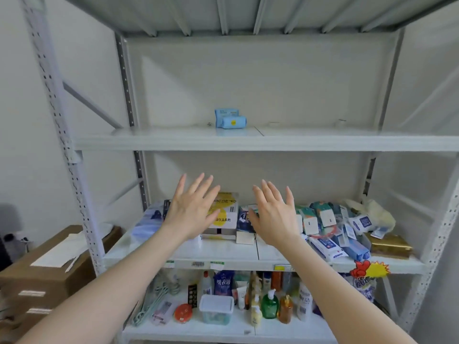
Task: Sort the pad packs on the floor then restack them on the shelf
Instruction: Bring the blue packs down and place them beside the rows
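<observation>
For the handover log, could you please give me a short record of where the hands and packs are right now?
left hand: open, fingers spread, holding nothing, raised before the middle shelf
right hand: open, fingers spread, holding nothing
upper shelf: two light blue packs near the back
middle shelf, centre: yellow and white box
middle shelf, right: loose pile of blue and white packs, gold box
lower shelf: bottles, lidded tub
left of rack: cardboard boxes

Bright, even, cool light fills the shelf point(248, 141) with soft shadows, while the wide lens bends the frame edges and everything looks slightly blurred.
</observation>
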